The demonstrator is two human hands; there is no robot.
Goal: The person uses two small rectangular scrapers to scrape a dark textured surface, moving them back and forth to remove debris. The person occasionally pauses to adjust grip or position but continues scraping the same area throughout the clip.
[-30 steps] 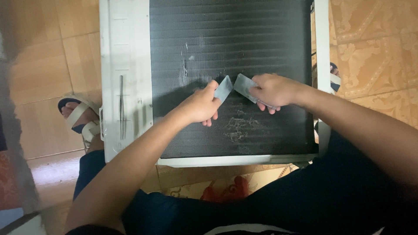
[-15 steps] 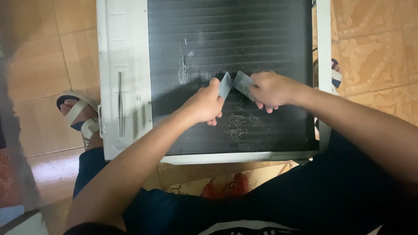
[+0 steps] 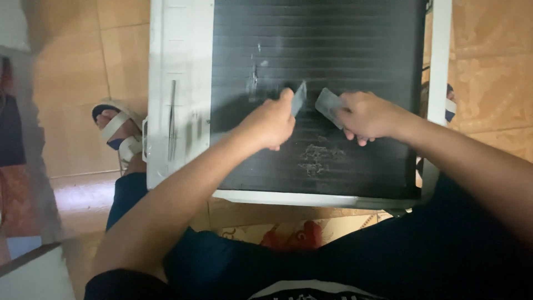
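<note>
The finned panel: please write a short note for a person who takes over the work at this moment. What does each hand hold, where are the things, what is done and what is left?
Left hand: grips a small flat grey card, edge set on the fins.
Right hand: grips a second grey card, also on the fins, a small gap between the two.
Finned panel: dark, lying flat in its white frame on the tiled floor, in front of the knees.
Done: cannot tell how much has been worked.
Left: pale scuffed patches show below the hands and up left of the cards; the other fins look even.
</note>
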